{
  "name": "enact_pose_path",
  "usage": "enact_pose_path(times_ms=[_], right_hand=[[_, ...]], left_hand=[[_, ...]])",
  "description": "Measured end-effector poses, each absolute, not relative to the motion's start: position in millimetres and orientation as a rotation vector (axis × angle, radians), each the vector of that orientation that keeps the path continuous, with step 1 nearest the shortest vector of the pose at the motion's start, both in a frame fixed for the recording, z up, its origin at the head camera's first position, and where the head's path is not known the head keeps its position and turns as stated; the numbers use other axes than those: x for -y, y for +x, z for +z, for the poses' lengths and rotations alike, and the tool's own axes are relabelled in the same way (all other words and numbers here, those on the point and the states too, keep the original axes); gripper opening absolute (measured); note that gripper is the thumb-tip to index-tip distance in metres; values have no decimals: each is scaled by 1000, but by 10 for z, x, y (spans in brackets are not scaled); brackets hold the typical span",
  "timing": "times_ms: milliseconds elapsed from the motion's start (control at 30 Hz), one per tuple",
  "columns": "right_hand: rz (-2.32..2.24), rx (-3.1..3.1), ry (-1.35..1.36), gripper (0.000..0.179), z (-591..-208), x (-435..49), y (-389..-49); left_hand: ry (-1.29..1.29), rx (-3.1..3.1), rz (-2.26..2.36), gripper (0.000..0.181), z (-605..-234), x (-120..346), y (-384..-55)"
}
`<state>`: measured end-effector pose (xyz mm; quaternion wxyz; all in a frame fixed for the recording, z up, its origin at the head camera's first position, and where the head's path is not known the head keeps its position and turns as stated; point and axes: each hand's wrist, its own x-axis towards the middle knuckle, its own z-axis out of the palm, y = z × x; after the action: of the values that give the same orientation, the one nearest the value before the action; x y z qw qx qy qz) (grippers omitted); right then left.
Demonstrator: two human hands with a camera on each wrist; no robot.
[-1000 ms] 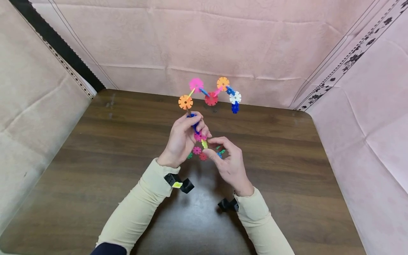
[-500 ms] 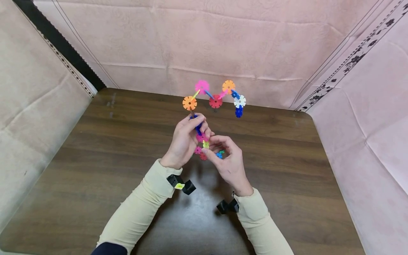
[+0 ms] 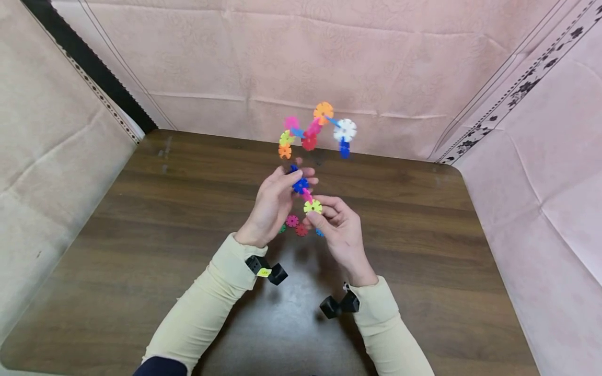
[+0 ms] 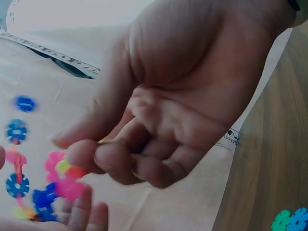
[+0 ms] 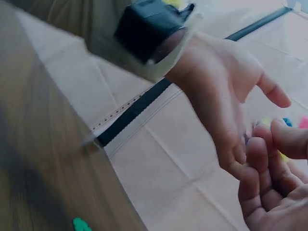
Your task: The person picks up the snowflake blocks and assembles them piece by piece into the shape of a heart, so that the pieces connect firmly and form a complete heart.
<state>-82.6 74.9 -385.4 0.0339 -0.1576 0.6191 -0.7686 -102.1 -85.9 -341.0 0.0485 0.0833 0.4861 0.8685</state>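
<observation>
A chain of slotted plastic discs hangs in the air above the table. My right hand [image 3: 345, 235] pinches its yellow-green disc [image 3: 312, 207] between thumb and fingers; the right wrist view shows those fingertips together. A pink disc [image 3: 307, 195] joins it to a dark blue disc [image 3: 301, 185], which lies at my left hand [image 3: 268, 211]. In the right wrist view the left hand [image 5: 214, 101] has its thumb spread away from the fingers. Farther along the chain are an orange disc [image 3: 323, 112] and a white disc [image 3: 345, 130]. Contact between left fingers and chain is partly hidden.
On the brown wooden table [image 3: 164, 250] below the hands lie a loose pink disc [image 3: 292, 221], a red disc [image 3: 301, 230] and a partly covered green disc [image 3: 282, 228]. Pale cloth [image 3: 282, 57] stands round the table's back and sides.
The chain has turned: the yellow-green disc now shows its flat face, and the far end has swung up and left. The left thumb and fingers have loosened. Both arms stay about in place.
</observation>
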Motion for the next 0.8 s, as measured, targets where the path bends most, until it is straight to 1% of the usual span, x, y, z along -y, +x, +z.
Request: enact_pose_path(times_ms=[133, 233, 400, 533, 700, 800], right_hand=[[-2466, -1860, -421, 32, -3849, -769, -842], [-2523, -1894, -440, 32, -3873, -778, -865], [-2550, -2028, -456, 32, -3929, -803, -893], [-2521, -2176, -441, 30, -3928, -832, -899], [-2448, -2361, -421, 26, -3769, -869, -839], [-2414, -2430, -408, 26, -3684, -874, -802]], left_hand=[[254, -1553, 2601, 59, -3397, 897, -1027], [256, -1544, 2665, 67, -3363, 953, -1029], [333, -1517, 2812, 59, -3260, 1090, -1045], [437, -1515, 2816, 56, -3178, 1197, -1027], [527, -1559, 2699, 60, -3099, 1235, -948], [521, -1606, 2653, 57, -3084, 1207, -905]])
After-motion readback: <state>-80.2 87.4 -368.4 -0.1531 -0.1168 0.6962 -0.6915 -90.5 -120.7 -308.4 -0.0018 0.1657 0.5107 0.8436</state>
